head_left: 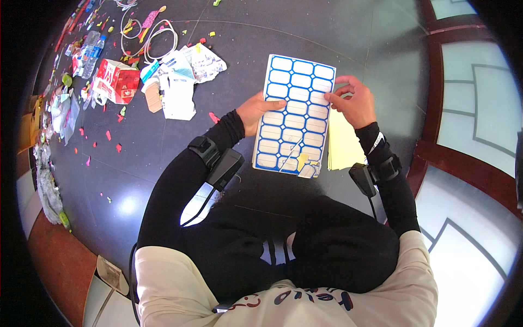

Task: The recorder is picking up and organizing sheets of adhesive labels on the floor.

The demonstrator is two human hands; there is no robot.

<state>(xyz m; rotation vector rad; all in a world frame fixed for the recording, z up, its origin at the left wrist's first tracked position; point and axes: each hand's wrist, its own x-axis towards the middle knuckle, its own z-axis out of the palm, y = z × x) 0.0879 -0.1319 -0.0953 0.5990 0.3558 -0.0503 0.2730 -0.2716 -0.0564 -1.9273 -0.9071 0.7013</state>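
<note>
A sheet of blue-bordered white stickers (294, 117) is held upright over the dark floor. My left hand (257, 110) grips its left edge, thumb across the front. My right hand (354, 101) pinches the sheet's right edge near the top with its fingertips. One sticker near the bottom right corner of the sheet is partly peeled, showing yellow backing. A stack of pale yellow paper (343, 144) lies behind the sheet below my right hand. Black devices are strapped to both wrists.
Scattered at the far left are a red-and-white carton (117, 80), crumpled white papers (182, 76), a plastic bottle (90, 52), white cables (155, 35) and many small coloured paper scraps. A red-framed glass panel (474, 109) stands at the right. My black-clad legs fill the lower middle.
</note>
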